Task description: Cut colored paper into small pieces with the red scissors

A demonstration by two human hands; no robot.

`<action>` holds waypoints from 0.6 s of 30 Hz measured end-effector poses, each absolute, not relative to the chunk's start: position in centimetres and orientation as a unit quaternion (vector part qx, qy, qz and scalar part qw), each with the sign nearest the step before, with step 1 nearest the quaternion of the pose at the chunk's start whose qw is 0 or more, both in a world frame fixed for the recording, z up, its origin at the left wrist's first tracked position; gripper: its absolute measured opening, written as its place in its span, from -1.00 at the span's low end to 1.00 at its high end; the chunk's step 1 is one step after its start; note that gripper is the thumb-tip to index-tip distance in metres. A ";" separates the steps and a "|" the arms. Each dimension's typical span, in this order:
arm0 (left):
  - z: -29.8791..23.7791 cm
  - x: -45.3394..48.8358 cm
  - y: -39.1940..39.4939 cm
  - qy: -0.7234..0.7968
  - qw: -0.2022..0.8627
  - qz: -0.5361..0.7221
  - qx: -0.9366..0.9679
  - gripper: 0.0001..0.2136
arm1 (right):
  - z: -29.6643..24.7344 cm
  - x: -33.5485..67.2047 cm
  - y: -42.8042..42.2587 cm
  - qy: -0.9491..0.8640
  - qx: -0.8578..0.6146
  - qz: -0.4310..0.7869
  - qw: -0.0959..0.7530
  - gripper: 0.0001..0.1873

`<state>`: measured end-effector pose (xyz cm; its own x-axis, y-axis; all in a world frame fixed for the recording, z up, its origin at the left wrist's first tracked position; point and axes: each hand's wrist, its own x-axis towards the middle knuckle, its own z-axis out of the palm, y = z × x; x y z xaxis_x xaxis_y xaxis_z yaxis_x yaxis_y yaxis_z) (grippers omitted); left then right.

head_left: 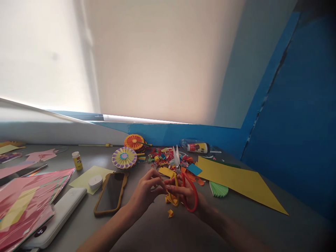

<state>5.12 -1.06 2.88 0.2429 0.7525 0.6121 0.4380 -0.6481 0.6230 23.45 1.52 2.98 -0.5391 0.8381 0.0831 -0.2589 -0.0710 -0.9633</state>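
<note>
My right hand (185,190) has a pair of scissors (177,167) hooked on its fingers. One handle loop is red, the other yellow, and the blades point away from me, slightly apart. My left hand (152,183) meets the right fingertips in a pinch; whatever lies between the fingers is too small to make out. Just beyond the hands is a yellow paper strip (166,172). Small folded yellow paper pieces (170,213) lie below and partly behind the fingers. A heap of coloured paper scraps (160,157) spreads behind the blades.
Two pleated paper rosettes, one orange (134,141) and one pale yellow (124,157), are at the back. On the left are a phone (111,192), power bank (59,217), white case (95,182) and glue bottle (77,161). Rightward lie a yellow sheet (241,180) and green pleated paper (219,189).
</note>
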 end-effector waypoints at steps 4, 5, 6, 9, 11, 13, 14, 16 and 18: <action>2.5 5.5 -0.8 0.407 0.364 0.507 0.667 -0.82 | 2.4 23.4 2.0 -0.574 -0.278 0.628 0.446 -0.70; 2.4 5.6 -0.8 0.403 0.430 0.509 0.627 -0.78 | 2.5 23.5 1.9 -0.580 -0.288 0.611 0.456 -0.70; 2.3 5.7 -0.7 0.395 0.487 0.507 0.591 -0.75 | 2.6 23.6 1.7 -0.587 -0.297 0.593 0.465 -0.70; 2.2 5.9 -0.7 0.377 0.580 0.494 0.527 -0.70 | 3.2 23.7 1.0 -0.617 -0.317 0.543 0.473 -0.69; 2.5 6.0 -0.9 0.376 0.599 0.489 0.511 -0.71 | 3.5 23.7 0.6 -0.638 -0.327 0.513 0.472 -0.70; 2.8 5.9 -1.1 0.368 0.606 0.485 0.512 -0.73 | 3.8 23.6 0.4 -0.646 -0.333 0.496 0.475 -0.71; 2.8 5.9 -1.3 0.362 0.610 0.482 0.514 -0.73 | 3.8 23.6 0.4 -0.646 -0.333 0.497 0.474 -0.71; 2.9 5.9 -1.4 0.355 0.618 0.477 0.515 -0.73 | 3.9 23.4 0.3 -0.645 -0.329 0.507 0.469 -0.70; 2.7 6.0 -1.5 0.363 0.619 0.480 0.505 -0.71 | 4.0 23.4 0.3 -0.646 -0.327 0.509 0.465 -0.68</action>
